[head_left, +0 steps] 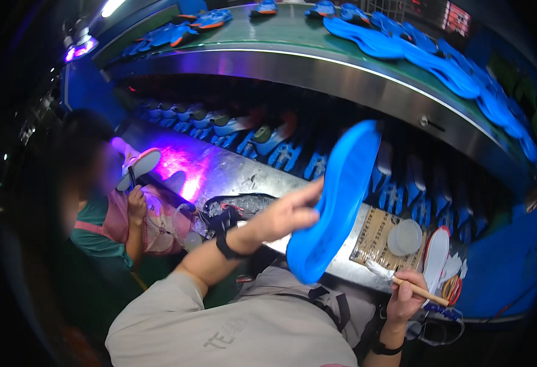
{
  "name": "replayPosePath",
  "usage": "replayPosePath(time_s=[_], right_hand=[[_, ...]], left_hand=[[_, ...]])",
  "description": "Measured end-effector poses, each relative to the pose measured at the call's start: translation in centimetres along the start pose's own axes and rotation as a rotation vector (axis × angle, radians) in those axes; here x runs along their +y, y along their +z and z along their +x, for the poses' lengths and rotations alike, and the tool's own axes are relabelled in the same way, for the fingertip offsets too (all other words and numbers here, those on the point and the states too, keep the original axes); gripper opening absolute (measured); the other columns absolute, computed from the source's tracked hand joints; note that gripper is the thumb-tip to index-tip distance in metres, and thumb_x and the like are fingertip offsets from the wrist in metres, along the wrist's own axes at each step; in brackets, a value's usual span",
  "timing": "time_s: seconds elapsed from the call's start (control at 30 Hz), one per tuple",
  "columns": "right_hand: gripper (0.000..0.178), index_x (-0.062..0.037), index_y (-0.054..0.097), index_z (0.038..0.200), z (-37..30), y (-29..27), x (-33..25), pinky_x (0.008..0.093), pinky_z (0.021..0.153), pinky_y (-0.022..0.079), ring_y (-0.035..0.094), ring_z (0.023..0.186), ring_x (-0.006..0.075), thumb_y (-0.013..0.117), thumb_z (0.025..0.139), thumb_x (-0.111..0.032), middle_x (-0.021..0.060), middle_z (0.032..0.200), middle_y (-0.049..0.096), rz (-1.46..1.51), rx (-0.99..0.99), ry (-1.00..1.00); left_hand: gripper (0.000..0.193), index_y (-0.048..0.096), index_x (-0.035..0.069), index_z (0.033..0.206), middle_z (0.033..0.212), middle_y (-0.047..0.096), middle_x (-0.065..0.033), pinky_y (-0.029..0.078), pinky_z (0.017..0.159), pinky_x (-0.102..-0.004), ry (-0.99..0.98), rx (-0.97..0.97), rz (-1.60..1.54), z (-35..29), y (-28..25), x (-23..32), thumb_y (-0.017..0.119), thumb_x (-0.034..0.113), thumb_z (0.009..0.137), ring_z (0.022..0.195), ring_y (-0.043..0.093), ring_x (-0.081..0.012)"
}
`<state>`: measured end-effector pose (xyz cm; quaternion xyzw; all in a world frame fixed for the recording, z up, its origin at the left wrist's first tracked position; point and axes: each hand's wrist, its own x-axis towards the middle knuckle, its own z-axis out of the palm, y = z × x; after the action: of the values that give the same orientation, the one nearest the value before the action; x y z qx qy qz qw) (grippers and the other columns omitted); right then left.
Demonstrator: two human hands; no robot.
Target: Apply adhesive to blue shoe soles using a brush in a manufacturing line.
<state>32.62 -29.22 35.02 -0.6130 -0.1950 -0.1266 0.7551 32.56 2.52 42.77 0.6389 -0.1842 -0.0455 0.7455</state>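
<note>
A blue foam shoe sole is tilted up on edge in front of me, its recessed inner face toward me. My left hand grips it by the near left edge, with the thumb showing and the other fingers partly hidden. Low on the right, my right hand is closed round the wooden handle of a brush. The brush's whitish bristles point left, over the bench edge and apart from the sole. Beyond the bristles, a round translucent plastic tub sits on a piece of brown cardboard.
A white-bottomed shoe lies right of the tub, near tangled bands. Rows of blue shoes fill the shelf behind the metal bench. Above runs a green conveyor carrying blue soles. At left, a co-worker holds a shoe under purple light.
</note>
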Motion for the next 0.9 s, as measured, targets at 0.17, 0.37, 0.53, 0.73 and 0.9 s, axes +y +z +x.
replayPosePath(time_s=[0.17, 0.37, 0.53, 0.73, 0.9], right_hand=[[0.026, 0.0022, 0.063, 0.097, -1.0, -0.5, 1.0, 0.0202, 0.058, 0.037, 0.052, 0.066, 0.0087, 0.063, 0.092, -0.023, 0.0067, 0.083, 0.059, -0.008, -0.018, 0.093], [0.02, 0.0014, 0.065, 0.098, -1.1, -1.3, 2.9, 0.0219, 0.061, 0.042, 0.056, 0.07, 0.0098, 0.062, 0.092, -0.017, 0.0073, 0.09, 0.063, -0.013, 0.079, 0.221], [0.016, 0.0019, 0.066, 0.097, -1.8, -0.2, 5.8, 0.0246, 0.065, 0.046, 0.059, 0.071, 0.0126, 0.061, 0.091, -0.013, 0.0076, 0.088, 0.063, -0.04, 0.163, 0.314], [0.017, 0.0017, 0.069, 0.096, -1.7, 0.6, 10.1, 0.0345, 0.065, 0.05, 0.063, 0.071, 0.0282, 0.066, 0.082, -0.006, 0.0144, 0.081, 0.065, -0.48, -0.054, 0.061], [0.021, 0.0019, 0.07, 0.097, -1.5, 0.3, 14.0, 0.0367, 0.059, 0.048, 0.06, 0.065, 0.0282, 0.067, 0.077, -0.004, 0.013, 0.081, 0.064, -0.406, -0.057, -0.111]], left_hand=[[0.047, 0.046, -0.003, 0.136, 0.111, 0.066, -0.0141, 0.056, 0.087, -0.0355, 0.413, 0.09, -0.176, 11.4, -7.1, 10.6, 0.048, 0.026, 0.098, 0.095, 0.068, -0.0206], [0.033, 0.07, -0.001, 0.102, 0.102, 0.069, -0.0273, 0.053, 0.09, -0.0425, 0.171, 1.067, 1.35, 20.4, -18.8, 17.6, 0.059, 0.019, 0.079, 0.102, 0.067, -0.0378], [0.035, 0.074, -0.002, 0.097, 0.107, 0.068, -0.0273, 0.053, 0.092, -0.0441, -0.478, 0.517, 2.272, 24.2, -27.6, 20.5, 0.056, 0.023, 0.082, 0.106, 0.066, -0.0397], [0.042, 0.074, 0.001, 0.1, 0.103, 0.07, -0.0261, 0.053, 0.087, -0.0468, -0.502, 0.249, 2.463, 30.0, -36.2, 20.3, 0.06, 0.039, 0.088, 0.099, 0.068, -0.0392], [0.042, 0.067, 0.003, 0.119, 0.114, 0.069, -0.0209, 0.052, 0.092, -0.0455, -0.434, -0.154, 2.464, 33.9, -38.9, 19.4, 0.06, 0.034, 0.092, 0.105, 0.066, -0.0373]])
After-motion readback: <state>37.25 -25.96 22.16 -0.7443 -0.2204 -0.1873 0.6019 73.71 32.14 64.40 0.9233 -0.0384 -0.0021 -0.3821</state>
